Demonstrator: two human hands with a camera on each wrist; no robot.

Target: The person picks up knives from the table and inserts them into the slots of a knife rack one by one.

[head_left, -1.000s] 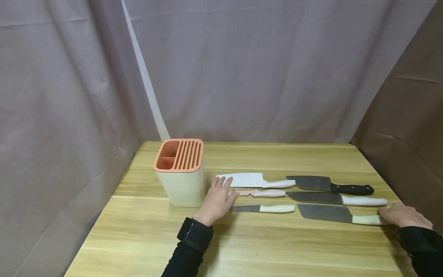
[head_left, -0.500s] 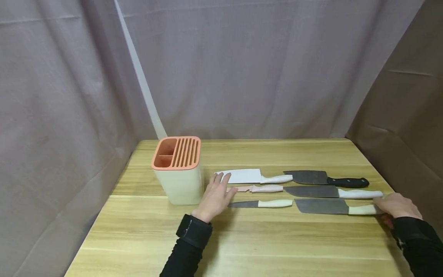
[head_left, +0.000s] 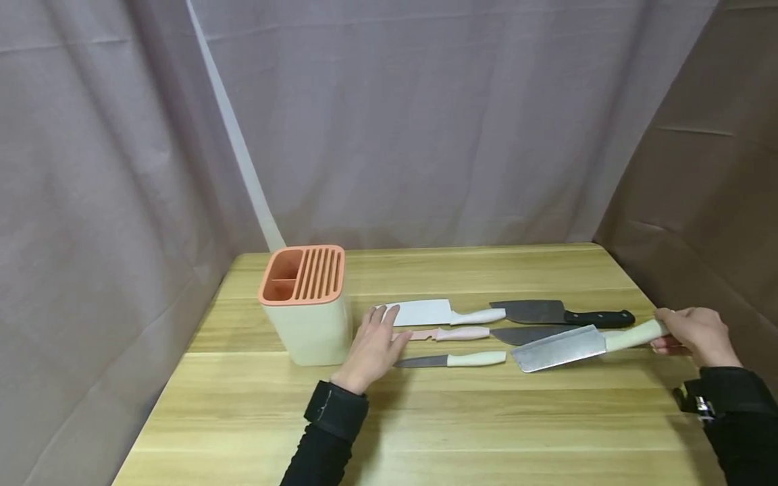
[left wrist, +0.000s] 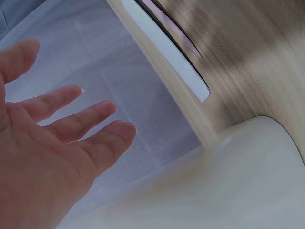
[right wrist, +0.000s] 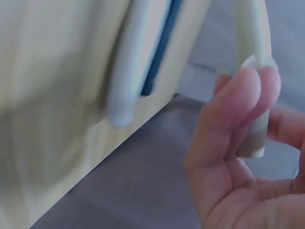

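At the left of the head view, a knife block (head_left: 306, 317) with an orange slotted top stands on the wooden table (head_left: 243, 418). Just right of it the left hand (head_left: 372, 349) lies flat, fingers straight and relaxed, holding nothing, its fingertips near a white cleaver (head_left: 425, 312) and a pink knife (head_left: 452, 333). A small white-handled knife (head_left: 452, 360) lies just below those.

Further right, a black-handled cleaver (head_left: 562, 312) and a long knife (head_left: 529, 333) rest on the wood. In front of them, the steel cleaver (head_left: 562, 347) is tilted, its blade tip low near the table and its cream handle raised toward the right edge of the frame.

The right hand (head_left: 695, 334) is curled round that handle's end; the right wrist view shows fingers (right wrist: 238, 107) wrapped over it. The cleaver looks stiff, blade-heavy and sharp-edged, with a smooth handle that may slip, so a grip nearer the blade would likely steady it better. The right forearm comes in from the lower right, wrist roughly level.
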